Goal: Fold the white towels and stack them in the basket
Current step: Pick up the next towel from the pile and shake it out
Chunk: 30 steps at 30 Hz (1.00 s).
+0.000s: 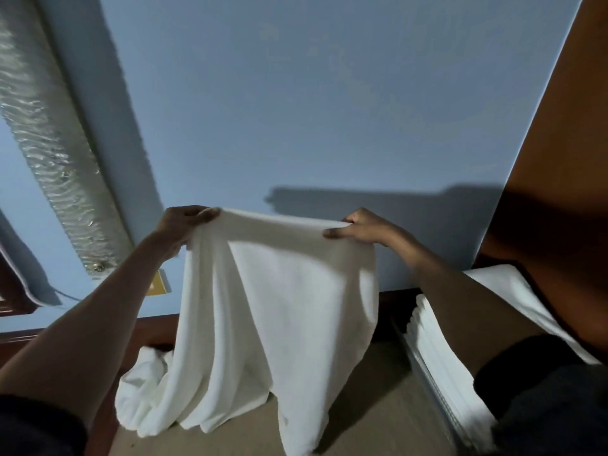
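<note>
A white towel [279, 307] is held up in the air by its top edge, which is stretched nearly level between the two hands. The left corner of that edge is gripped by the left hand [184, 225], with the fingers curled over the cloth. The right end is pinched by the right hand [358, 228] between the thumb and the bent fingers. The towel hangs in loose folds, and its lower edge rests on the tan wood-grain surface [378, 406] near the middle.

A crumpled heap of white towels [141, 390] lies toward the surface's left edge, touching the hanging towel. At the right edge a stack of folded white towels [437, 357] is seen inside a basket [427, 383], of which only a grey ribbed wall shows; part of the stack is hidden by the right forearm. Dark sleeves [543, 390] are worn on both arms.

Behind the surface stands a blue-grey wall [329, 110], on which the towel's shadow is cast. A yellow wall plate [158, 284] is set low on it, a window of rippled glass [42, 143] is seen at the left, and a brown wooden panel [559, 159] at the right.
</note>
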Tool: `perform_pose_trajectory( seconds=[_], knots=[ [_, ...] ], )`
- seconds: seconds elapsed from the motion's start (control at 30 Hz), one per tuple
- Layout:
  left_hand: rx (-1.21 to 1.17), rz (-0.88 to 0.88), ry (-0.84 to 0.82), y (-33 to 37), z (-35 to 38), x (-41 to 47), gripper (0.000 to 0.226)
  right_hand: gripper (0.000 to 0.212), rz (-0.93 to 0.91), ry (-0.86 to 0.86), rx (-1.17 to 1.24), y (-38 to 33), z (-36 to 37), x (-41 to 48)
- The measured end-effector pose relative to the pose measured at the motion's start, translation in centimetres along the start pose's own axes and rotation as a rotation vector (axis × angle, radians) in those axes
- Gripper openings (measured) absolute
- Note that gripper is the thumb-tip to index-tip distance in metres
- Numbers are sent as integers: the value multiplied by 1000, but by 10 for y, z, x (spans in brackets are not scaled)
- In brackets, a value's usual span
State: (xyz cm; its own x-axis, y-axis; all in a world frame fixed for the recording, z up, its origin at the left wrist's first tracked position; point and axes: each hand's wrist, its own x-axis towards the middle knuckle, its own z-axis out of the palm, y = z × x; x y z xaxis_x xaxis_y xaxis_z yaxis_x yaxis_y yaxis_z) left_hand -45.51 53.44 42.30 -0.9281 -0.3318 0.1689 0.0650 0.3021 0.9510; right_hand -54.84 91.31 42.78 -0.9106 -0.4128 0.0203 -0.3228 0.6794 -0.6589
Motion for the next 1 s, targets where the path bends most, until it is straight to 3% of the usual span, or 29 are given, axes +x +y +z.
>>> perform_pose_trajectory(
  seconds=[0.1,0.3,0.47,0.77,1.0],
  knots=[
    [22,-18,123,1,-5,-3,24,63,-17,14,-46,2,-13,2],
    [48,7,253,10,-3,0,10,65,-101,70,-100,-10,-16,9],
    [202,27,469,7,-24,8,16,70,-111,74,-121,-9,-28,9],
    [446,-29,537,-6,-29,9,20,75,-200,2,-105,-16,-32,4],
    [441,-10,556,-12,-18,5,17,82,-125,251,-416,-21,-41,8]
  ],
)
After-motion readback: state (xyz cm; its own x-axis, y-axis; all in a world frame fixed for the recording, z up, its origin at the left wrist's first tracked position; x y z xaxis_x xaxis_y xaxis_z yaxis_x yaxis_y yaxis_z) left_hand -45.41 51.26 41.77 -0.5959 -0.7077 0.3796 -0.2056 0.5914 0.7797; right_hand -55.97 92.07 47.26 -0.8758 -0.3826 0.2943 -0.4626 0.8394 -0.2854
